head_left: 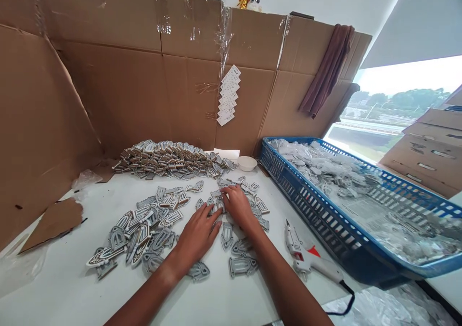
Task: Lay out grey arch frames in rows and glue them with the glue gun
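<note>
Small arched pieces, window-shaped, many: flat, grey, with pointed or rounded tops, openwork bars between the uprights, and a wider foot at the base; several show a pale, whitish face edged in dark brown line, others a plain grey one. Location: on the white table, in three lots. First, a long stacked pile at the back, against the cardboard wall, layers overlapping, edges brown and grey. Second, a loose heap to your left, pieces lying at all angles, pale faces mixed with grey. Third, a scattered group beneath and around your hands, mostly grey, a few lying singly nearer you. Your left hand: palm down, fingers extended and slightly spread, tips on the grey pieces; whether one is pinched beneath, you cannot tell from this view. Your right hand: just beside it, palm down, fingers reaching forward and inward over the same group; its grip is likewise hidden. Also present: one white glue gun with red trigger, lying right of your right forearm; one blue basket holding clear plastic bags; one small white bowl beside the back pile.
</note>
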Motion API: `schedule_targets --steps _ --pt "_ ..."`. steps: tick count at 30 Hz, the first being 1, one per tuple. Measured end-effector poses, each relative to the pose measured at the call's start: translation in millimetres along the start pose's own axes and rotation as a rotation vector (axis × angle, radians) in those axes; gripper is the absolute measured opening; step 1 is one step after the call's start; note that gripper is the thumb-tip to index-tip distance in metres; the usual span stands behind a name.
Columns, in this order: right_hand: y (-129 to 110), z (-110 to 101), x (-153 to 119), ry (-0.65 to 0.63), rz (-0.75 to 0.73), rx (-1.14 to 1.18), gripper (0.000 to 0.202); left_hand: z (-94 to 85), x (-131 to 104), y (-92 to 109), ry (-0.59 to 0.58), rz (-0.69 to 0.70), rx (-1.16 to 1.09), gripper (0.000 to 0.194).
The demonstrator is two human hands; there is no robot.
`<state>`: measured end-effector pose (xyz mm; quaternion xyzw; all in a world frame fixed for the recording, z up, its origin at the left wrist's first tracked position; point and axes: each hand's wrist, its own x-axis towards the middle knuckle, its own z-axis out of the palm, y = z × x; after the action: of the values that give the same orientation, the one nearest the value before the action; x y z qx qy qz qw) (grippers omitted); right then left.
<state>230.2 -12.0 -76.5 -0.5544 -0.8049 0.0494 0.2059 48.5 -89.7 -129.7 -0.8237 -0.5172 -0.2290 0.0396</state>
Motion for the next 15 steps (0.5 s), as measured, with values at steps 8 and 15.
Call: schedule_targets --steps 8,15 --pt "11.3 12.2 12.2 -0.094 -0.067 -0.11 0.051 -7.1 3.3 12.1 -0.043 -0.067 0.006 0.044" --pt "7.4 7.5 11.6 -0.092 0.051 -0.203 0.036 -5.8 0.5 11.7 -0.043 -0.09 0.043 0.043"
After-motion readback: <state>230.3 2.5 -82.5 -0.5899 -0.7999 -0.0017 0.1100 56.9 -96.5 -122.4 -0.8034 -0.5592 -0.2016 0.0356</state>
